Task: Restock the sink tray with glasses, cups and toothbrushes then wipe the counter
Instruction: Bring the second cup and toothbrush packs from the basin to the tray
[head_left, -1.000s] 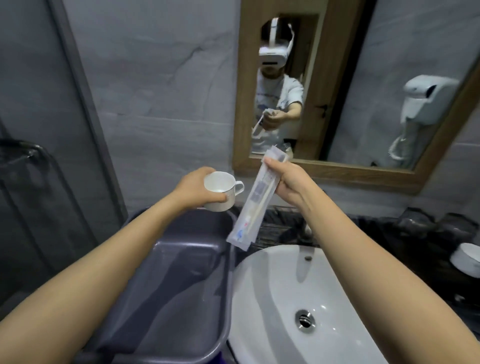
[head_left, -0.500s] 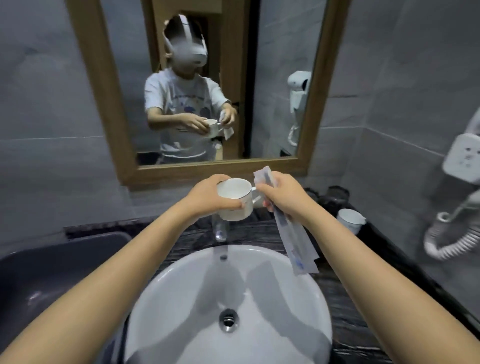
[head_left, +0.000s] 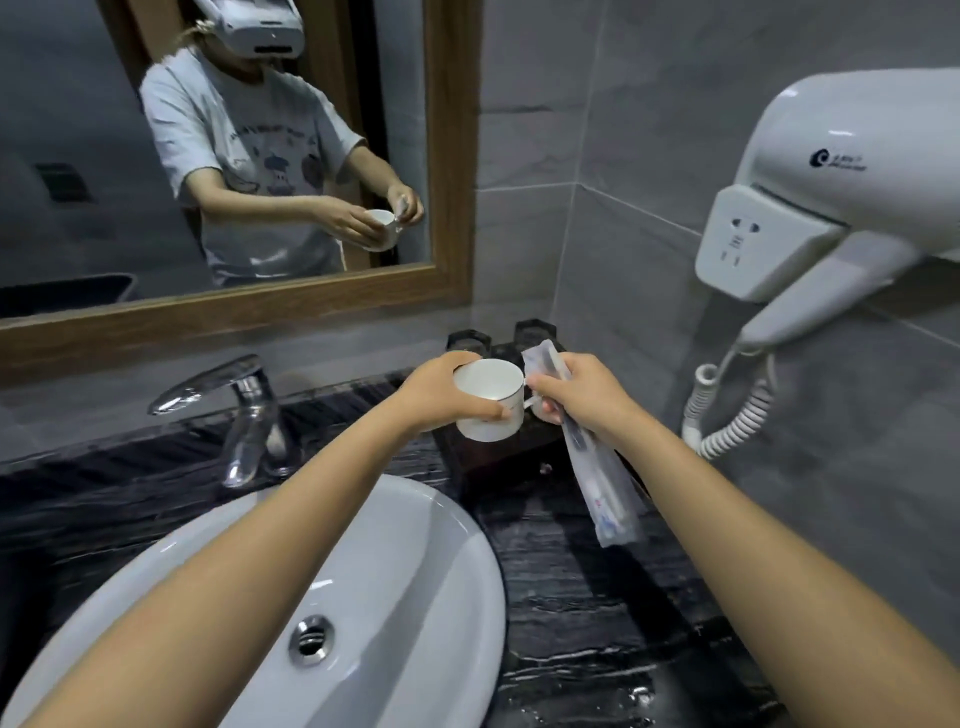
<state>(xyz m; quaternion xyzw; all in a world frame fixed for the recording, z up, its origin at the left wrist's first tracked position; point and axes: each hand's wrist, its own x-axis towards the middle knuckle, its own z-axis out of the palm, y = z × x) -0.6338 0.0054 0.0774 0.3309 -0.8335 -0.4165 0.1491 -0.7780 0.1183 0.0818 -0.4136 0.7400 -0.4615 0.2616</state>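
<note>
Two bare forearms are reaching forward over a white round basin (head_left: 405, 545) that is sitting at the near left of a dark, streaked stone table (head_left: 587, 613); the basin's metal drain (head_left: 310, 638) is showing between the arms. Past the basin's far rim a chrome faucet (head_left: 244, 410) is standing on the table, its spout pointing left. Further on, toward the table's far right corner, the left hand (head_left: 441, 395) is wrapping around the body of a white cup (head_left: 489, 399), gripping it upright in the air, while the right hand (head_left: 582, 400) is pinching the cup's handle and also clutching a clear wrapped toothbrush packet (head_left: 602, 493) that is hanging down and to the right from the fist. Directly beneath the cup a dark tray (head_left: 498, 462) is sitting on the table near the back wall, and two dark glasses (head_left: 469, 340) are standing at its far edge. Behind them a wood-framed mirror (head_left: 452, 182) is hanging on the grey tiled wall, reflecting the person. On the right wall a white hair dryer (head_left: 810, 208) is resting in its mount, its coiled cord dangling below.
</note>
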